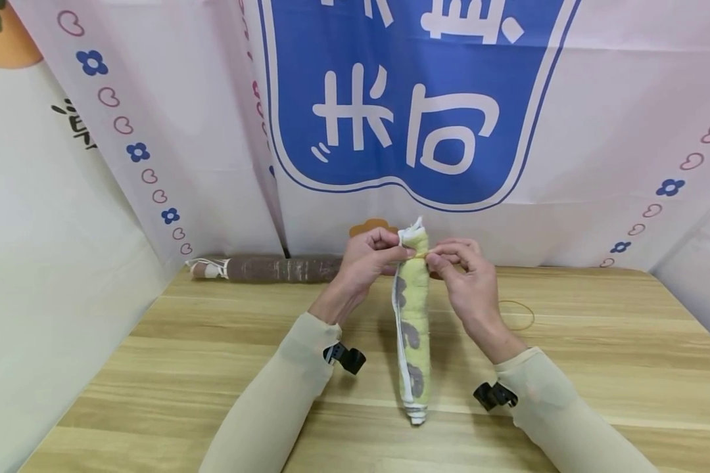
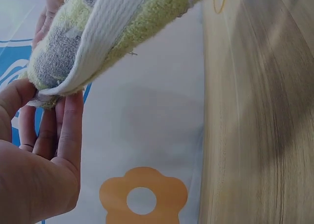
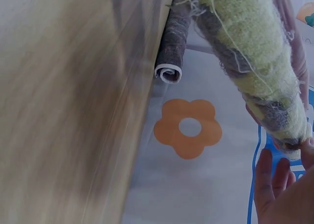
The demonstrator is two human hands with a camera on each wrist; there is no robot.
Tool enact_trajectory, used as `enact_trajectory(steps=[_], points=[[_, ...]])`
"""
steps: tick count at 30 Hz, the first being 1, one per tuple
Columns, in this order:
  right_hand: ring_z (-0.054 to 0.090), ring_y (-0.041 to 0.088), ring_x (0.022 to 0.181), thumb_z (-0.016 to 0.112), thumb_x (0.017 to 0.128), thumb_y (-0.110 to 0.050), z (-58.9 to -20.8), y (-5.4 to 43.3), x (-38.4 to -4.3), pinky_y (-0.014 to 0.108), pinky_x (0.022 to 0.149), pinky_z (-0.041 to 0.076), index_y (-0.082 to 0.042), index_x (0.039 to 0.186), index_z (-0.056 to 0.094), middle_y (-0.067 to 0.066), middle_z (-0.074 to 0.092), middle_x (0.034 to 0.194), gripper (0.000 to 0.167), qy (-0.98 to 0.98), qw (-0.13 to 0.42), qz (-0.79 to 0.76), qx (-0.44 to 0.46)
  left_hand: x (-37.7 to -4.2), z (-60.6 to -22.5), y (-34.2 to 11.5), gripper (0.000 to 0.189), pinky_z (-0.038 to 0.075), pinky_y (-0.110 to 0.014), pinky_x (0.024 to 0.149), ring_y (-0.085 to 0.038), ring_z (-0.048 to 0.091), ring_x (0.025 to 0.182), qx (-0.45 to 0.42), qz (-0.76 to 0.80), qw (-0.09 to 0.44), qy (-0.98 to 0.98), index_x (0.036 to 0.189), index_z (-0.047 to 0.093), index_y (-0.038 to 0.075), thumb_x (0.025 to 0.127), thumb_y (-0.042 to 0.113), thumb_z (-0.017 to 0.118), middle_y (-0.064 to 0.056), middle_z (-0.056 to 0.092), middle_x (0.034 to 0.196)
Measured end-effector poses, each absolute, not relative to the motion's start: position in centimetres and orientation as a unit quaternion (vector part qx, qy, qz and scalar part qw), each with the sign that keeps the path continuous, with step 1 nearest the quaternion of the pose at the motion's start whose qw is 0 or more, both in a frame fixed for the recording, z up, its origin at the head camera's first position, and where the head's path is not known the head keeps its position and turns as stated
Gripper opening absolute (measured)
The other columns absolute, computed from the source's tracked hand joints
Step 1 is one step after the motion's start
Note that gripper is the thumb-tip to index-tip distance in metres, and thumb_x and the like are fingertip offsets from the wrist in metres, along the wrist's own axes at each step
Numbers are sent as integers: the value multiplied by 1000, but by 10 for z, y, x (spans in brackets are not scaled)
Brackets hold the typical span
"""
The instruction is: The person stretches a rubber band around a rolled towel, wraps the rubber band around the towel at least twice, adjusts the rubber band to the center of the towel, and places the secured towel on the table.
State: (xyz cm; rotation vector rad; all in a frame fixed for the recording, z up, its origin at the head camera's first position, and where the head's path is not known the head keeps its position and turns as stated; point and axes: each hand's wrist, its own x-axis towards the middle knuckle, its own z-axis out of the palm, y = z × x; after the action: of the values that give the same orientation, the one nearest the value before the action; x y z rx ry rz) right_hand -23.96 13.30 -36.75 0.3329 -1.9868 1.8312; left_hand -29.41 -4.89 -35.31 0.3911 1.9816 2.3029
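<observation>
1. The left hand pinches the yellow-and-grey towel roll near its far end; the right hand pinches a thin yellow band there.
2. The roll's other end points toward the near edge of the tabletop, between the sleeves.
3. A thin loop lies right of the right wrist.
4. A brown roll lies along the far edge, from the far left corner.
5. A printed cloth hangs behind.
</observation>
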Motion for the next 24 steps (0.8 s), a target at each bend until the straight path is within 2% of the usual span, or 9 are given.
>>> enact_trajectory(steps=[6, 9, 13, 17, 21, 24], points=[[64, 22, 97, 73, 101, -9, -364, 140, -241, 32, 82, 63, 6, 105, 73, 11, 57, 116, 15, -776, 195, 585, 134, -294, -353, -46, 18, 62, -34, 71, -16, 71, 81, 125, 751, 33, 647, 91, 66, 8, 89, -2, 81, -4, 74, 94], [64, 24, 96, 70, 103, -11, -362, 142, -242, 37, 83, 63, 4, 105, 72, 13, 57, 111, 15, -807, 177, 542, 154, -294, -355, -46, 16, 62, -33, 70, -17, 71, 82, 124, 750, 26, 650, 92, 67, 8, 89, -1, 81, -6, 75, 96], [64, 27, 96, 70, 103, -7, -361, 144, -243, 44, 83, 62, 2, 103, 72, 13, 58, 108, 9, -841, 185, 471, 191, -294, -358, -48, 14, 62, -31, 69, -17, 71, 84, 124, 745, 24, 655, 92, 68, 7, 90, -1, 80, -6, 74, 96], [64, 29, 97, 74, 99, -1, -358, 148, -245, 38, 79, 62, 3, 97, 73, 15, 59, 110, 4, -849, 196, 433, 231, -294, -360, -48, 13, 62, -31, 68, -17, 71, 83, 128, 741, 23, 659, 91, 69, 7, 90, 0, 80, -7, 74, 94], [62, 26, 92, 73, 95, 1, -359, 153, -247, 30, 73, 58, -1, 91, 71, 13, 57, 106, 5, -850, 167, 438, 240, -293, -361, -45, 13, 61, -31, 67, -16, 69, 81, 131, 727, 22, 674, 93, 71, 7, 89, 2, 82, -6, 73, 93], [57, 24, 88, 69, 90, 1, -362, 155, -249, 30, 72, 52, -6, 86, 69, 10, 55, 101, 8, -853, 141, 445, 233, -292, -362, -42, 13, 60, -32, 67, -16, 68, 80, 130, 719, 19, 682, 95, 72, 6, 88, 3, 83, -7, 74, 95]])
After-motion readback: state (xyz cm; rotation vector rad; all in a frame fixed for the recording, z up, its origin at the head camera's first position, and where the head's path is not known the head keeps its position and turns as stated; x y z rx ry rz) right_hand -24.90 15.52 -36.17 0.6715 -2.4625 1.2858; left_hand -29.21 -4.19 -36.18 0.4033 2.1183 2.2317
